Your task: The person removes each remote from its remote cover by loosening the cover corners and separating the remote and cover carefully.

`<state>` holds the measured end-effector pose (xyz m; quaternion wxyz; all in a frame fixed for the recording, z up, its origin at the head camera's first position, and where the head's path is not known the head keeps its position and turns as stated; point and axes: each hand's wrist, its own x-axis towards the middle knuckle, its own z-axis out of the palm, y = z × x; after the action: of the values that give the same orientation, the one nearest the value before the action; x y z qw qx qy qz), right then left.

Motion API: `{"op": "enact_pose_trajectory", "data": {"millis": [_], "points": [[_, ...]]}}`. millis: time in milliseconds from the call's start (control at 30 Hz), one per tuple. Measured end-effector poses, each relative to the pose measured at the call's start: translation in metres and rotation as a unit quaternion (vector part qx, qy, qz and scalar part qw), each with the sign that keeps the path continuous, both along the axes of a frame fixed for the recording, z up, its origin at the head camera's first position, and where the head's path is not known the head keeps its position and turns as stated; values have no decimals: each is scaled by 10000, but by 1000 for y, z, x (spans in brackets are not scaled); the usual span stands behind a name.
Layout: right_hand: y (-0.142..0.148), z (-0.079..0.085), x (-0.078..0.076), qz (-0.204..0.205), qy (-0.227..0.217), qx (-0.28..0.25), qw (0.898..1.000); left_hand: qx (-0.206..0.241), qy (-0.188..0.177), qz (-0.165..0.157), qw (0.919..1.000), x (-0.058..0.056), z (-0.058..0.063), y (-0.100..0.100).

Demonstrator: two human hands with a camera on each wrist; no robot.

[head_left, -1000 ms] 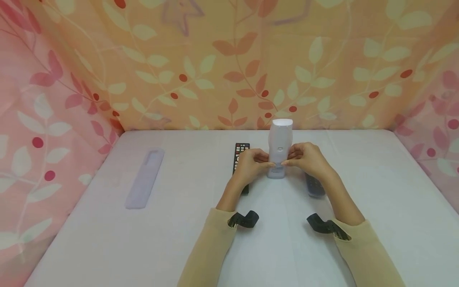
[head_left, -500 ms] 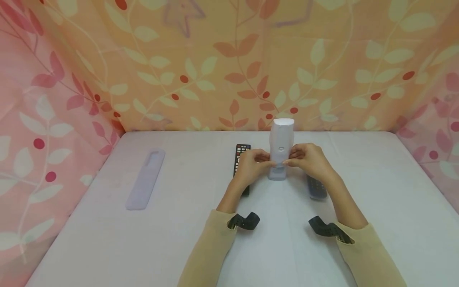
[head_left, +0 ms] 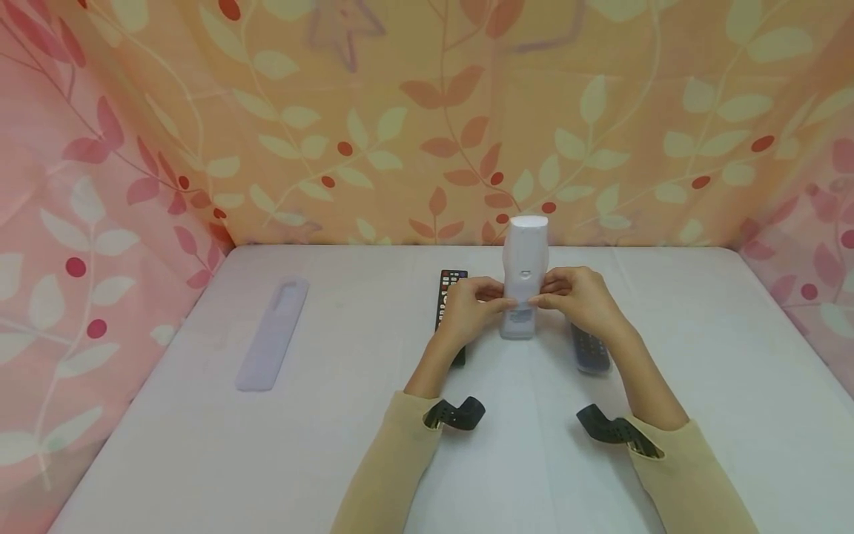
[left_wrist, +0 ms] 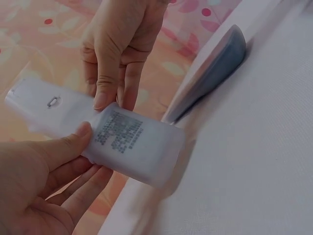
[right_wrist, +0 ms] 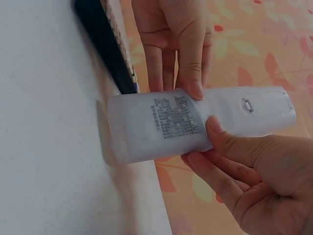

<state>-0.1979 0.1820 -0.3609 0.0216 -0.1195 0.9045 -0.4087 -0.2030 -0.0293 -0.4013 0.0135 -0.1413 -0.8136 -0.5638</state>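
A white remote control (head_left: 526, 252) stands nearly upright, its back with a battery-cover latch facing the head camera. A translucent sleeve (right_wrist: 132, 127) covers its lower part, over a printed label (left_wrist: 120, 129); the sleeve's edge lies near the thumbs. On the left side my left hand (head_left: 470, 308) pinches the sleeved remote, thumb on the back and fingers curled behind. My right hand (head_left: 577, 297) pinches it the same way from the right. In both wrist views the lower end hangs close to the white tabletop; whether it touches cannot be told.
Behind my left hand lies a black remote control (head_left: 453, 280), partly hidden. A dark remote (head_left: 591, 353) lies beneath my right wrist. Farther left on the white table (head_left: 187, 445) is a pale lilac sleeve (head_left: 272, 341). A patterned curtain (head_left: 373, 193) hangs along the back edge.
The white remote's top end and latch sit slightly higher relative to my hands, and more of its back faces the camera. Both hands keep nearly the same place and grip.
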Motion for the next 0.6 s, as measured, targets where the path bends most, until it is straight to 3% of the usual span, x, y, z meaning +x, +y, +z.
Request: {"op": "enact_pose_trajectory", "data": {"millis": [300,600], "points": [[0,0,0,-8,-56,-261,9996,70,-4,17,10000,-1,1,0],[0,-1,-1,169,-69,-874,9960,182,-36,16,9998,0,4,0]]}}
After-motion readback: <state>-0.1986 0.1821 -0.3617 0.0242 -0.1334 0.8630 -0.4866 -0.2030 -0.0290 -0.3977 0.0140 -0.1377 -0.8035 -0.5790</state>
